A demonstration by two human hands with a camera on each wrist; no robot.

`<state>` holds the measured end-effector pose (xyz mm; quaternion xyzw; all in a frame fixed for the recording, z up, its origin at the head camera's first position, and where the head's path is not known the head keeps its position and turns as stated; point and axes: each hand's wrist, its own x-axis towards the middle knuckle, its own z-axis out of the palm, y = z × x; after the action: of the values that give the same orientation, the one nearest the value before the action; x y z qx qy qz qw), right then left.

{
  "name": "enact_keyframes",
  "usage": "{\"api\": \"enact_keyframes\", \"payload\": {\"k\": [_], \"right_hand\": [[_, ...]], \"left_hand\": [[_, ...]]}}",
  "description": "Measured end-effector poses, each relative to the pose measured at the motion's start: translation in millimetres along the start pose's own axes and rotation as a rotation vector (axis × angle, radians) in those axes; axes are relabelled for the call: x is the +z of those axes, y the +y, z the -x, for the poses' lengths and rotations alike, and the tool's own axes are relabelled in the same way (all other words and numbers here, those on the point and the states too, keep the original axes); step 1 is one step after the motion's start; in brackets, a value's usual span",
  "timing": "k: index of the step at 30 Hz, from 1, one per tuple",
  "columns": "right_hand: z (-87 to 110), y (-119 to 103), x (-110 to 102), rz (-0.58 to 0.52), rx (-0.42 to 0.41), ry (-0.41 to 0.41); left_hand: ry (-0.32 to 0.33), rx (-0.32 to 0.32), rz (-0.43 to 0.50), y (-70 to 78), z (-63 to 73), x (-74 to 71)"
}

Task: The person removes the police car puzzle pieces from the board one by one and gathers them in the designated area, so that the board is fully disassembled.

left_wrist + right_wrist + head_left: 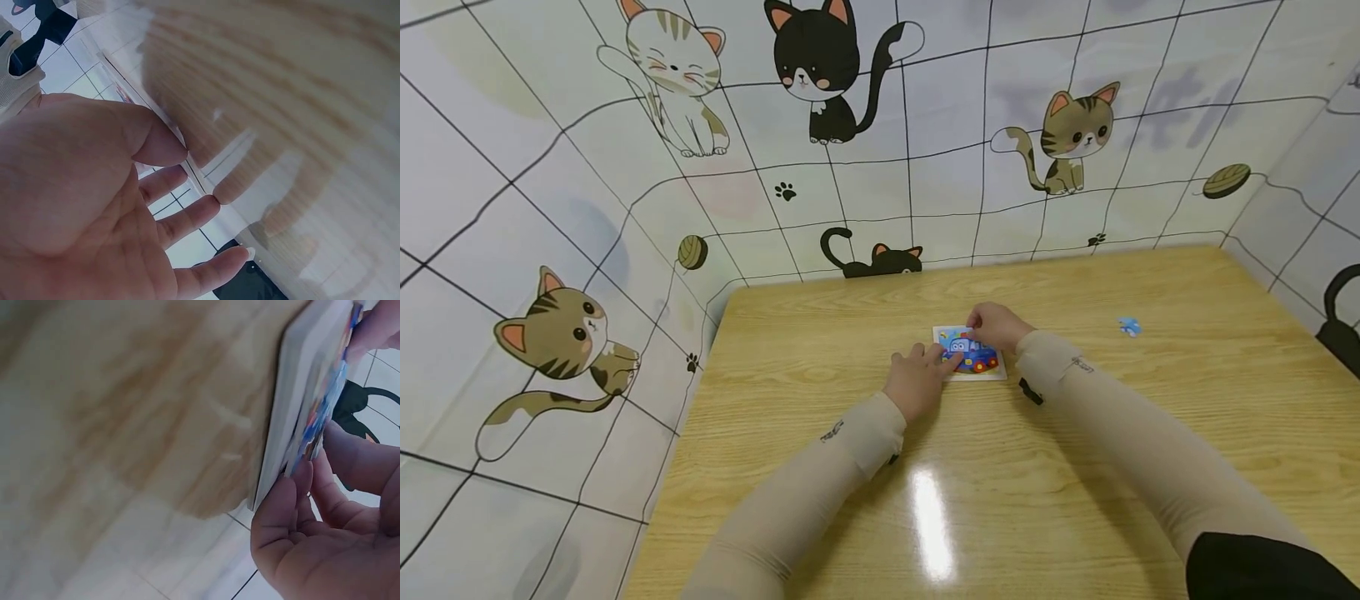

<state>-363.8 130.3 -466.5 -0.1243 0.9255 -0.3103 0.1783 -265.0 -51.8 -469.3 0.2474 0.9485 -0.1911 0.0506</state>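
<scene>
A small jigsaw puzzle with a blue cartoon car lies on the wooden table in a white-bordered tray. My left hand rests at its left side, fingers extended, one fingertip on the picture. In the left wrist view, the left hand has its fingers spread with nothing in the palm. At the puzzle's upper right, my right hand has curled fingers and pinches a puzzle piece at the picture's edge. The right hand covers most of that piece.
A loose light-blue puzzle piece lies on the table, to the right of the right hand. Behind and beside the table stand white gridded walls with cartoon cats.
</scene>
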Motion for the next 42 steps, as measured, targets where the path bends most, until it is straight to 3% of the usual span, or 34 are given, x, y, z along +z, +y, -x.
{"api": "enact_keyframes", "payload": {"k": [7,24,35,42], "right_hand": [[2.0,-4.2,-0.2,0.068,-0.025,0.006],[-4.1,-4.8,1.7,0.023,-0.040,-0.007],[-5.1,-5.6,2.6,-0.077,-0.021,0.026],[-6.2,-5.8,-0.9,-0.208,0.064,0.004]], "left_hand": [[-0.005,0.001,0.001,1.3,-0.5,1.2],[0.019,0.020,-0.019,-1.9,2.1,-0.4],[-0.045,0.021,0.046,-4.8,-3.0,5.1],[-0.052,0.025,0.110,-6.8,-6.0,8.5]]}}
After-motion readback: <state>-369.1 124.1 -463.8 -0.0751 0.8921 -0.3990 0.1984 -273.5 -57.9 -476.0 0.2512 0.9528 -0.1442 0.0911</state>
